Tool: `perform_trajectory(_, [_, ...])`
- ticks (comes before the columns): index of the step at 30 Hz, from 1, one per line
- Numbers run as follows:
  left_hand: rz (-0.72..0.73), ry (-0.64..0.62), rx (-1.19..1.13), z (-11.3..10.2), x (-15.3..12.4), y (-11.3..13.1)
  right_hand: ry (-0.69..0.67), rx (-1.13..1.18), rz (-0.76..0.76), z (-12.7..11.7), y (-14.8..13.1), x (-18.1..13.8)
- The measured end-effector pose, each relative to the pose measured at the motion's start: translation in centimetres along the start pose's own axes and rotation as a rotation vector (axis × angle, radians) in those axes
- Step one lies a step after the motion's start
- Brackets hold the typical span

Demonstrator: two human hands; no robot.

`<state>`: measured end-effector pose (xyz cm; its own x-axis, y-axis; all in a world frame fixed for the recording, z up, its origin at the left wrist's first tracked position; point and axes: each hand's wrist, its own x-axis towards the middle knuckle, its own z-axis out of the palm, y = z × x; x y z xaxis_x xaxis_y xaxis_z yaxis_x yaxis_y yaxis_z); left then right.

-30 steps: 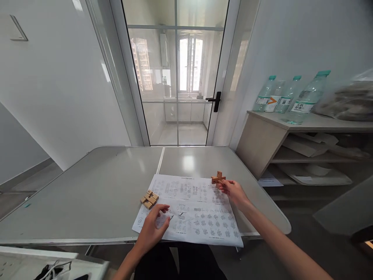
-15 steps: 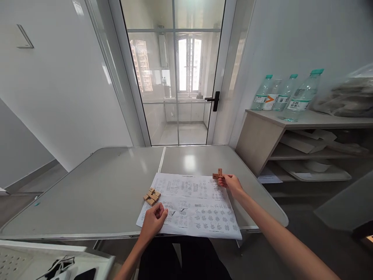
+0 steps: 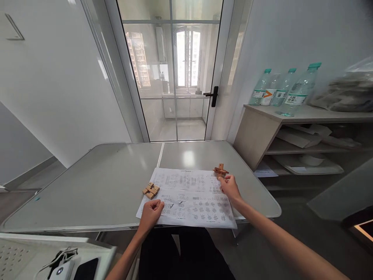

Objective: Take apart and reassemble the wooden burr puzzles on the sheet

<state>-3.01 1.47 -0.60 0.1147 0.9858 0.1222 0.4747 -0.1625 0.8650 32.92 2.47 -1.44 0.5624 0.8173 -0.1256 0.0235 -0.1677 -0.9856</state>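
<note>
My right hand (image 3: 230, 186) is at the far right corner of the printed sheet (image 3: 186, 194), its fingertips closed on the near end of a reddish-brown wooden burr puzzle (image 3: 221, 169). The pieces of this puzzle cross one another and stick out to several sides. My left hand (image 3: 152, 212) rests as a loose fist on the sheet's front left part, and nothing shows in its fingers. Just beyond it a lighter wooden block puzzle (image 3: 151, 190) of interlocked bars lies on the sheet's left edge. Rows of small diagrams cover the paper.
The sheet lies on a grey table (image 3: 116, 171) before a glass door (image 3: 175, 77). A shelf unit (image 3: 256, 124) with water bottles (image 3: 297, 93) stands to the right. At the lower left, a white tray (image 3: 23, 256) holds cables and a black phone (image 3: 86, 269).
The brown puzzle has turned and shows more crossing pieces; my right hand has shifted to its near side. My left fist has closed a little more. The whole view has tilted slightly.
</note>
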Motion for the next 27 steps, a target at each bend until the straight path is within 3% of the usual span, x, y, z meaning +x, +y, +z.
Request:
perform_trajectory(5, [-0.001, 0.018, 0.001, 0.1, 0.1, 0.0, -0.048, -0.090, -0.177, 0.6, 1.8, -4.1])
perform_trajectory(10, [0.003, 0.053, 0.014, 0.2, 0.1, 0.1, -0.041, -0.149, -0.260, 2.0, 3.1, -6.5])
perform_trajectory(17, [0.012, 0.103, 0.007, 0.6, 0.4, -0.1, -0.077, -0.216, -0.354, 2.3, 3.8, -7.7])
perform_trajectory(27, [0.022, 0.140, -0.046, 0.9, 0.5, -0.2, -0.110, -0.209, -0.366, 1.7, 3.2, -8.4])
